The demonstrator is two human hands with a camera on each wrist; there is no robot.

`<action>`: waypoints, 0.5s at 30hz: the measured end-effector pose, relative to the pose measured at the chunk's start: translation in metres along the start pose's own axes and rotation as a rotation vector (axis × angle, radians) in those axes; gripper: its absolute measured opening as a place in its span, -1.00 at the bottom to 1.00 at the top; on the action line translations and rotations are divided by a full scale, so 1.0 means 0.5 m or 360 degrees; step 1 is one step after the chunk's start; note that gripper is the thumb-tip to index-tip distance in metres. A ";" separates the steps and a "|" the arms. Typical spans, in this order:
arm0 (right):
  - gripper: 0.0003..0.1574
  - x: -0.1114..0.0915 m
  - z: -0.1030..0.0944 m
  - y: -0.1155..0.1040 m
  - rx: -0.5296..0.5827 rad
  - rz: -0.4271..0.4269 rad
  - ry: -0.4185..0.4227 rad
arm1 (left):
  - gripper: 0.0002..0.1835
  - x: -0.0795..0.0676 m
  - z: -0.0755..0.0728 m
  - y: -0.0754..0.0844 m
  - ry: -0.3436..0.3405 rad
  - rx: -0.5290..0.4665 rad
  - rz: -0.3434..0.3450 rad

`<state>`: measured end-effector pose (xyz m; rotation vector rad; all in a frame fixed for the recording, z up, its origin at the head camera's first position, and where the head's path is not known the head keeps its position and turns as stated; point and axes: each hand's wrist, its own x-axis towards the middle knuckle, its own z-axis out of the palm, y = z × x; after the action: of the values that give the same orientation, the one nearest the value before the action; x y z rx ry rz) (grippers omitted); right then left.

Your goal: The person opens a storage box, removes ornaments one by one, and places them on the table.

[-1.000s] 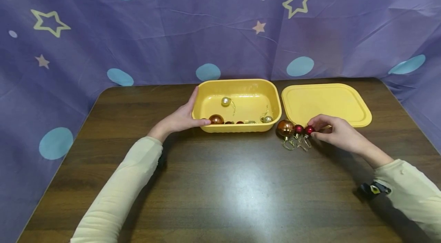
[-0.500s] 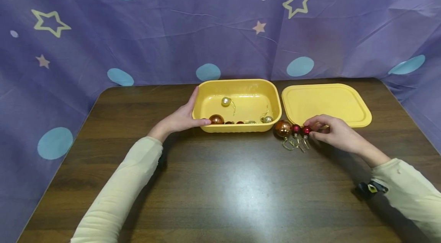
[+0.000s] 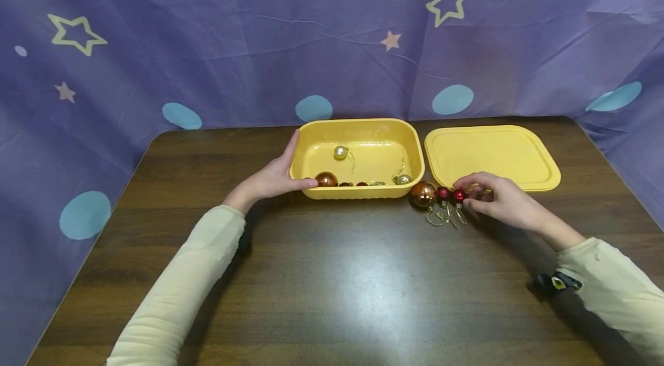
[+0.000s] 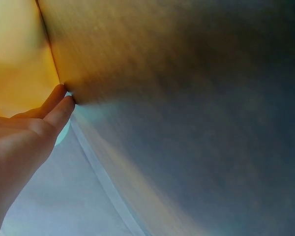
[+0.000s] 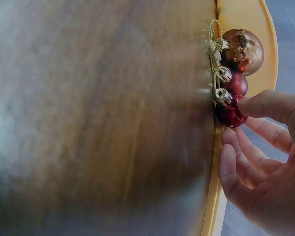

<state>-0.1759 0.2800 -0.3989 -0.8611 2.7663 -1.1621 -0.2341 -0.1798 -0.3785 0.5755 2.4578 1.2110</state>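
Observation:
At the left end of an open yellow plastic box (image 3: 358, 193), my left hand (image 3: 270, 180) holds the corner, with the thumb on the front rim and fingers along the side wall. Inside lie a copper bauble (image 3: 326, 180), a pearly bauble (image 3: 340, 153), a gold bauble (image 3: 402, 180) and red ones partly hidden by the front wall. Right of the box, a larger copper bauble (image 3: 423, 194), a red bauble (image 3: 442, 193) and a second red bauble (image 3: 459, 196) touch in a row. My right hand (image 3: 500, 199) pinches the second red one at the row's right end.
A flat yellow lid (image 3: 490, 155) lies right of the box, behind the row of baubles. Gold hanging loops (image 3: 438, 217) trail forward from the row onto the wooden table (image 3: 321, 274). A purple patterned cloth (image 3: 249, 60) hangs behind the table.
My right hand has moved slightly left with the red bauble, and the whole row of three has shifted left towards the box's front right corner. The left hand and box stay put.

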 end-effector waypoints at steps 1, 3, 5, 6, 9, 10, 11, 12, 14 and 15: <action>-0.59 0.000 -0.001 -0.001 0.0005 0.0008 -0.0007 | 0.29 0.000 0.000 0.000 -0.0001 -0.0004 0.0000; -0.57 -0.001 -0.005 -0.003 0.0012 0.0021 -0.0017 | 0.29 0.000 0.000 0.001 -0.0003 -0.0011 0.0004; -0.56 0.001 -0.010 -0.007 0.0011 0.0026 -0.0008 | 0.29 0.000 0.000 0.001 -0.0004 -0.0017 0.0008; -0.56 0.002 -0.012 -0.009 0.0011 0.0022 0.0005 | 0.30 0.000 0.000 0.001 -0.0005 -0.0016 0.0010; -0.57 0.009 -0.019 -0.014 0.0024 0.0008 0.0052 | 0.29 0.001 0.000 0.001 -0.0002 -0.0023 0.0012; -0.57 0.013 -0.021 -0.016 0.0023 0.0001 0.0070 | 0.29 0.001 0.000 0.001 0.0001 -0.0025 0.0011; -0.57 0.017 -0.022 -0.018 0.0030 -0.0005 0.0084 | 0.30 0.001 0.001 0.000 0.0004 -0.0024 0.0017; -0.57 0.021 -0.023 -0.020 0.0032 -0.0011 0.0095 | 0.30 0.000 0.001 0.000 0.0005 -0.0025 0.0015; -0.57 0.030 -0.024 -0.024 0.0026 -0.0021 0.0114 | 0.30 0.001 0.001 0.000 0.0009 -0.0018 0.0012; -0.57 0.034 -0.024 -0.026 0.0020 -0.0023 0.0122 | 0.30 0.001 0.001 0.000 0.0010 -0.0012 0.0009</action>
<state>-0.1868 0.2720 -0.3784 -0.8551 2.8137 -1.2393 -0.2341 -0.1791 -0.3789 0.5778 2.4576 1.2257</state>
